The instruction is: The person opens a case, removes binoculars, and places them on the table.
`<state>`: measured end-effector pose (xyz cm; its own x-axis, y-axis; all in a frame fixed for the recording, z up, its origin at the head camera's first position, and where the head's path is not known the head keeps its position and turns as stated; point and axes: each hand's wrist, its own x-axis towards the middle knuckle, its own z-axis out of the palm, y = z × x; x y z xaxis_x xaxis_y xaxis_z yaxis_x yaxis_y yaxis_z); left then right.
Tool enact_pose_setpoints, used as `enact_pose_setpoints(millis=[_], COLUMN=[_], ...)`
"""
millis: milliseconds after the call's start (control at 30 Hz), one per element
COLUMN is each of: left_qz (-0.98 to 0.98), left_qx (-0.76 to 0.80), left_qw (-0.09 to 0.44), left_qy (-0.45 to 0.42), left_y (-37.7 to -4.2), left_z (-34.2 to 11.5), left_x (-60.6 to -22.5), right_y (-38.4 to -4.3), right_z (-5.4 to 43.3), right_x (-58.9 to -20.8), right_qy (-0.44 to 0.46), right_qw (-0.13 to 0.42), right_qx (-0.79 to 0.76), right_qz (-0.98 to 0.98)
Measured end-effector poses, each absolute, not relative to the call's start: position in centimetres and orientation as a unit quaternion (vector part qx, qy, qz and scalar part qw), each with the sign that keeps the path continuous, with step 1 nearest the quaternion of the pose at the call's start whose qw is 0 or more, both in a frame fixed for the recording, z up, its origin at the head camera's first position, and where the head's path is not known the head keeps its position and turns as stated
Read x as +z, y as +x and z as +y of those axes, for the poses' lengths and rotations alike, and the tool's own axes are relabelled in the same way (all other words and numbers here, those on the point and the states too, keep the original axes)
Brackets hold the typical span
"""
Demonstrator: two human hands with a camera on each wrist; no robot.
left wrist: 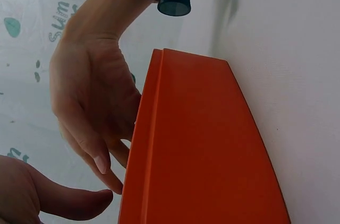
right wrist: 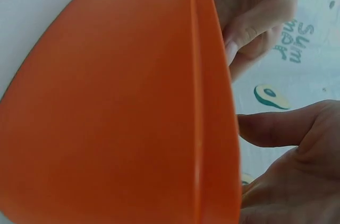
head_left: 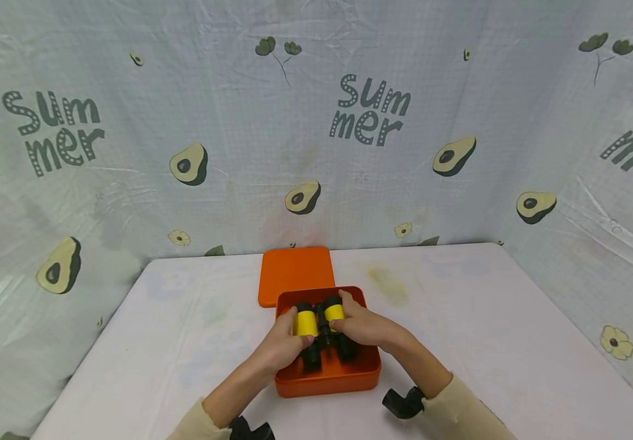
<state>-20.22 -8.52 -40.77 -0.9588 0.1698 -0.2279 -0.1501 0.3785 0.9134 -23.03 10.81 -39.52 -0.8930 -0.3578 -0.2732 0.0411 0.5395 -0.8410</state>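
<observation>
Yellow-and-black toy binoculars [head_left: 306,322] lie inside an orange box [head_left: 327,386] on the table. My left hand [head_left: 283,343] holds the left barrel, its thumb on the near side and fingers over the outer side. Around the right barrel is my right hand [head_left: 366,325], its thumb between the barrels and a finger at the far end. Both wrist views are filled largely by the box wall [left wrist: 196,139], which hides the binoculars and some fingertips. The right wrist view shows the right thumb [right wrist: 276,127] beside the box rim.
An orange lid [head_left: 296,275] lies flat on the white table [head_left: 448,318], directly behind the box. Beyond the table's far edge hangs a printed curtain [head_left: 239,122]. A black camera mount [head_left: 404,403] sits at the right wrist, another [head_left: 251,429] at the left.
</observation>
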Motion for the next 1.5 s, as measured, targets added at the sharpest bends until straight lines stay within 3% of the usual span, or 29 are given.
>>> enact_pose_setpoints(millis=[567, 1500], left_qz=[0.821, 0.860], left_qx=[0.552, 0.508], left_qw=[0.141, 0.042], left_qy=[0.035, 0.038], left_y=[-20.1, -20.1], left_z=[-9.1, -10.3], left_x=[-39.8, -37.8], right_y=[-22.7, -21.5], right_z=[11.0, 13.1], right_x=[-38.8, -35.1], right_qy=[-0.097, -0.111], right_qw=[0.201, 0.175], right_qx=[-0.471, -0.505], right_qz=[0.853, 0.838])
